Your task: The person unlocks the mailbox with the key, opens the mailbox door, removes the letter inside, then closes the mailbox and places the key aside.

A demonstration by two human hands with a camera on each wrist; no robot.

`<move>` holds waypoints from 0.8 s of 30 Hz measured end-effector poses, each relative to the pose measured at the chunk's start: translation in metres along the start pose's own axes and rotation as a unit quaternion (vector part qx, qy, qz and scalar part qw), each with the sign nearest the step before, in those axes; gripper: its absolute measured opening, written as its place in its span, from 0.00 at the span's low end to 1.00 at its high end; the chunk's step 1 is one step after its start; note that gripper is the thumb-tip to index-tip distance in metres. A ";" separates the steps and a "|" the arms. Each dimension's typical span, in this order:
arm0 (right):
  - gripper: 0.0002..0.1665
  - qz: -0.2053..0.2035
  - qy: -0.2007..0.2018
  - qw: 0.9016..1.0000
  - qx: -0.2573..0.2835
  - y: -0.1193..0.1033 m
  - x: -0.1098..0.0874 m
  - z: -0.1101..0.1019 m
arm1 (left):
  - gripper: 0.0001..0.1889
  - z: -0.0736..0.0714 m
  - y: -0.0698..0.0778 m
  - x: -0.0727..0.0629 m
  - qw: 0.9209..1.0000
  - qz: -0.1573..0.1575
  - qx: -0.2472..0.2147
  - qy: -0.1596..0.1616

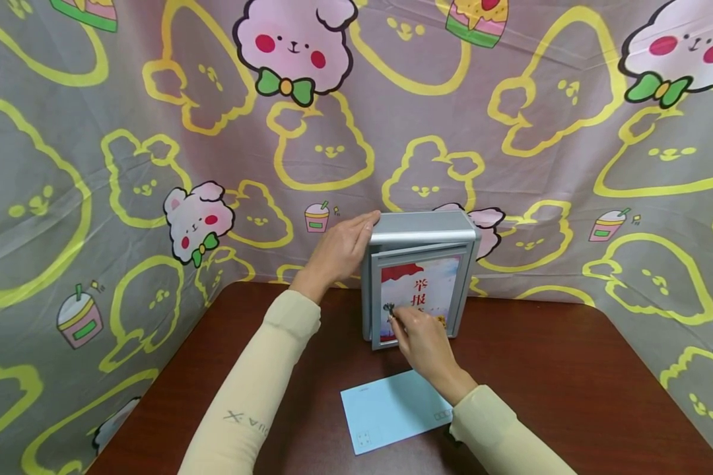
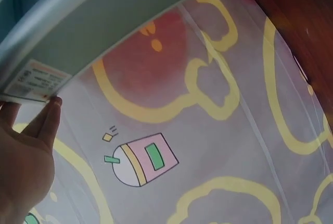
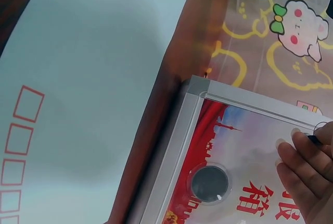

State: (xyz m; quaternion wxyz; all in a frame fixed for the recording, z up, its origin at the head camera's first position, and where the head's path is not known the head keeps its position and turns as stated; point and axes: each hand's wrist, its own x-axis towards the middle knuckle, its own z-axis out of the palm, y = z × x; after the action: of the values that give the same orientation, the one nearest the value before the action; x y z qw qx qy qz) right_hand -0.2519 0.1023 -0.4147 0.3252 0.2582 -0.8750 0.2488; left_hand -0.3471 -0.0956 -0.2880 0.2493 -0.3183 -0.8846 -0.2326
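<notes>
A silver-grey metal box [image 1: 424, 227] with a poster of red characters on its front door [image 1: 424, 280] stands upright on the table. The door's top edge tilts out from the frame, leaving a dark gap. My left hand [image 1: 347, 244] rests against the box's upper left corner, fingers extended; the left wrist view has its fingertips at the edge beside a printed label [image 2: 37, 81]. My right hand [image 1: 424, 340] pinches a small dark-headed key [image 3: 314, 139] with a thin ring, at the door's left side. Its other fingers lie over the poster.
A pale blue envelope [image 1: 392, 409] lies flat on the dark red wooden table [image 1: 535, 369], in front of the box and partly under my right forearm. A cartoon-print cloth [image 1: 327, 158] hangs close behind the box and along both sides.
</notes>
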 end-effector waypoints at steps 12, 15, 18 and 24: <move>0.02 0.002 0.002 1.000 0.007 0.000 0.000 0.001 | 0.27 -0.008 -0.004 -0.001 0.999 0.010 -0.003 -0.036; 0.02 0.002 0.001 1.000 0.004 0.000 0.001 0.002 | 0.27 -0.009 -0.005 -0.001 0.999 0.013 -0.002 -0.038; 0.03 0.002 -0.001 1.000 0.003 0.000 0.001 0.002 | 0.27 -0.009 -0.006 -0.001 0.999 0.016 0.000 -0.039; 0.04 0.007 -0.001 1.000 0.002 0.001 0.001 0.002 | 0.26 -0.008 -0.006 0.000 0.999 0.019 0.002 -0.039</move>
State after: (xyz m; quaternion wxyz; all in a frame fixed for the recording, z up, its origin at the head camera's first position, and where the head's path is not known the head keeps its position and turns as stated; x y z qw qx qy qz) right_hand -0.2539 0.1012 -0.4157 0.3217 0.2533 -0.8767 0.2526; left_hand -0.3485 -0.1046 -0.2832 0.2195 -0.3437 -0.8879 -0.2129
